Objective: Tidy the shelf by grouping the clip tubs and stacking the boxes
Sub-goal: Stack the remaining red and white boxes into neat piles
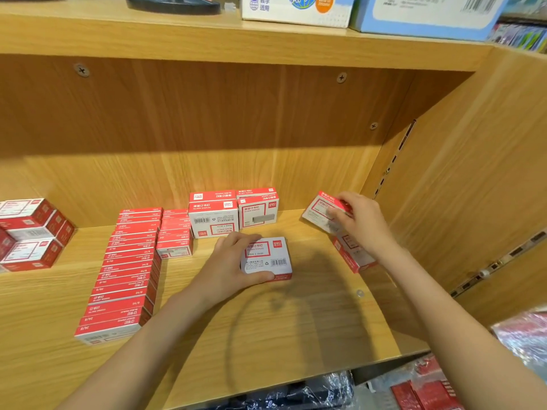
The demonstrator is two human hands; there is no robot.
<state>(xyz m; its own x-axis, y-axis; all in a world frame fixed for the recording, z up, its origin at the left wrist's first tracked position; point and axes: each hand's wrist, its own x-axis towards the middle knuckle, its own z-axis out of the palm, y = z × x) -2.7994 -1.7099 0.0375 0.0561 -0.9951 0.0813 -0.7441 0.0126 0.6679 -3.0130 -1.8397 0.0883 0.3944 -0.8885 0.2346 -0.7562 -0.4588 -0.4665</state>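
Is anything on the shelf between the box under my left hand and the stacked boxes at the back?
Nothing visible. The box gripped by the left hand lies flat, with only bare shelf between it and the stacked boxes behind.

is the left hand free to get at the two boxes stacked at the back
Probably not yet: the left hand grips a box lying on the shelf. The back stack sits just beyond it with nothing between.

Blue-white cartons point(426, 13) on upper shelf point(177, 39)
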